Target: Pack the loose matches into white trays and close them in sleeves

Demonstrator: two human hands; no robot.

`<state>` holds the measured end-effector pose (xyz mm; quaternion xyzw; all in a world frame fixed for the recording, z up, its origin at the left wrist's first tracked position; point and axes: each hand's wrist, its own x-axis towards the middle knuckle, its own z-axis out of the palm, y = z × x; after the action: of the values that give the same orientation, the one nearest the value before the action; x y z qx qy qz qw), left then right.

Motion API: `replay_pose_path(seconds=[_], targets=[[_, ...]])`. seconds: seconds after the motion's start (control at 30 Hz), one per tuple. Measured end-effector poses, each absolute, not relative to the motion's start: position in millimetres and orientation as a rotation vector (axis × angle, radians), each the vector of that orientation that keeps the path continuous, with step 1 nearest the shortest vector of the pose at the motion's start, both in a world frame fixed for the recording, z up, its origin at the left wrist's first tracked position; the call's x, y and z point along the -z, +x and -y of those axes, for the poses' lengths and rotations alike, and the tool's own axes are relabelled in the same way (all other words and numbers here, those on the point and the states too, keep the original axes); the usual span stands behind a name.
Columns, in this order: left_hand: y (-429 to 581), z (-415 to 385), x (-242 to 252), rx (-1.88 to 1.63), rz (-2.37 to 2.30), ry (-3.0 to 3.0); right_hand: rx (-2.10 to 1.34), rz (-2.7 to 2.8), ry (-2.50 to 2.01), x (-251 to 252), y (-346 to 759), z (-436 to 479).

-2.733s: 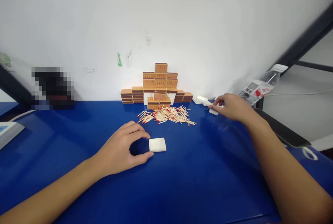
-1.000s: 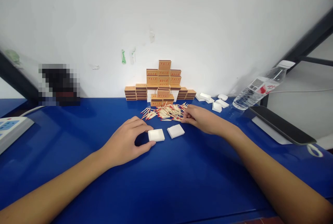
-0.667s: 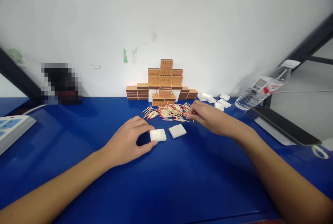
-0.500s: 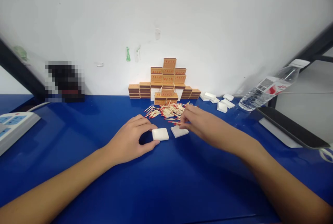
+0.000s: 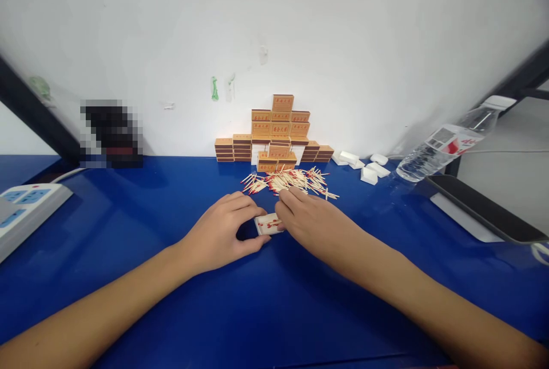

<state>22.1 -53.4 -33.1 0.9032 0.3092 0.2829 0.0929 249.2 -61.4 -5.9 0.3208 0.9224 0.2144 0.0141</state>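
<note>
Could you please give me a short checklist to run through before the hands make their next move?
1. White tray steadied: ok; the left hand has its thumb and fingers about the left end of the white tray.
2. Right hand at the tray: ok; its fingertips are at the right end.
3. Matches lying fully inside: cannot tell; red heads show in the tray, but the right hand covers the rest.
4. Right fingertips free of matches: cannot tell; the hand hides them.
5. Loose matches in a neat bundle: not ok; they lie scattered in front of the matchboxes.
6. Matchboxes standing clear of both hands: ok.
</note>
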Motion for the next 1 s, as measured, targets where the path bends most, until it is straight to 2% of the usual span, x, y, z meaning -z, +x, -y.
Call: replay_pose_path(seconds=[0.23, 0.47, 0.73, 1.0], targets=[[20, 51, 34, -0.768, -0.957, 2.608, -0.244, -3.083, 1.23, 5, 273, 52], [19, 51, 34, -0.75, -0.98, 2.608, 0.146, -3.069, 1.355, -4, 295, 51], [19, 50, 35, -0.751, -0.987, 2.621, 0.205, -3.108, 1.261, 8, 277, 57], [19, 51, 35, -0.764, -0.992, 2.607, 0.245, -3.154, 1.359, 7, 283, 57]])
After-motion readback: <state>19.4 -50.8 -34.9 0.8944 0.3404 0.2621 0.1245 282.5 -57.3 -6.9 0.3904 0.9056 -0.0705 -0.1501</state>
